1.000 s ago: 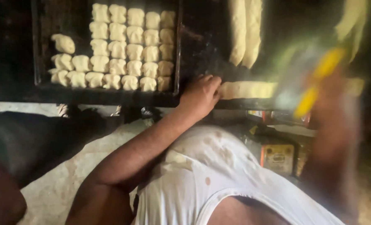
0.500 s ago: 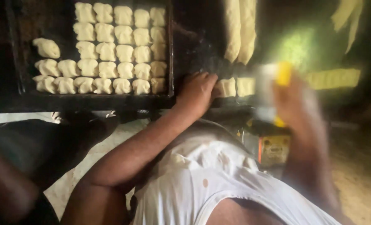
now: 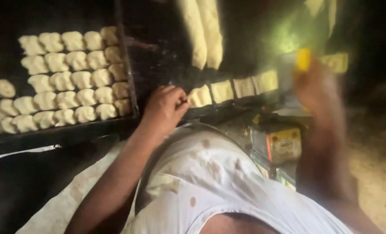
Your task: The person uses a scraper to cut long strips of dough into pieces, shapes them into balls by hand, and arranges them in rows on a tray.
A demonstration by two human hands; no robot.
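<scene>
Resting at the near end of a row of cut dough pieces, the left hand is curling its fingers loosely against the first piece, touching it but, as far as can be seen, clamping on nothing. The row is running away from that hand toward the right hand, its long axis lying across the dark work surface, so the left hand is sitting at one end and the right hand at the other. The right hand is blurring in the frame; it is gripping a tool with a yellow handle, fist closed around it, just above the far end of the row. Beyond the row, two uncut dough strips are lying lengthwise, pointing away from it. Left of the row, a dark tray is holding ranks of shaped dough lumps.
</scene>
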